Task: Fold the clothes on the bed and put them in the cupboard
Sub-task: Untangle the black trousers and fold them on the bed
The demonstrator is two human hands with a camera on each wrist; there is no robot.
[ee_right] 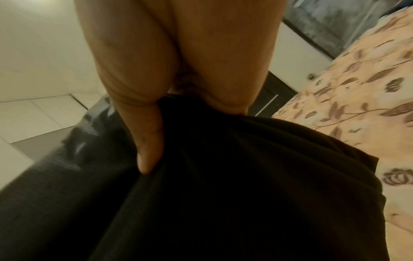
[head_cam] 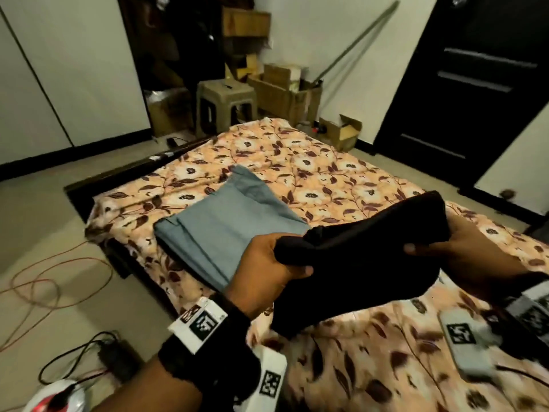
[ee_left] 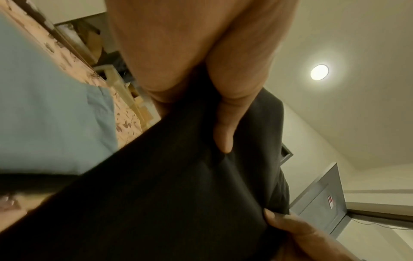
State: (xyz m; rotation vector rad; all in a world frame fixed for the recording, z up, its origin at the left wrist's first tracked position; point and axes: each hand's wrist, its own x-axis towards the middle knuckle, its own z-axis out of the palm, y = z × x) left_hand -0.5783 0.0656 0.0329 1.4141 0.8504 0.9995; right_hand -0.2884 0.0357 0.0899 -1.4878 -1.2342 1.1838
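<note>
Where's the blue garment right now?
In the head view the blue garment lies folded on the bed, near its left edge, just beyond the left hand, which grips the black garment.

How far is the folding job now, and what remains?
Done: a blue garment lies folded on the bed. In hand: the left hand and right hand hold a folded black garment above the bed. Left: both still must go into the cupboard.
</note>
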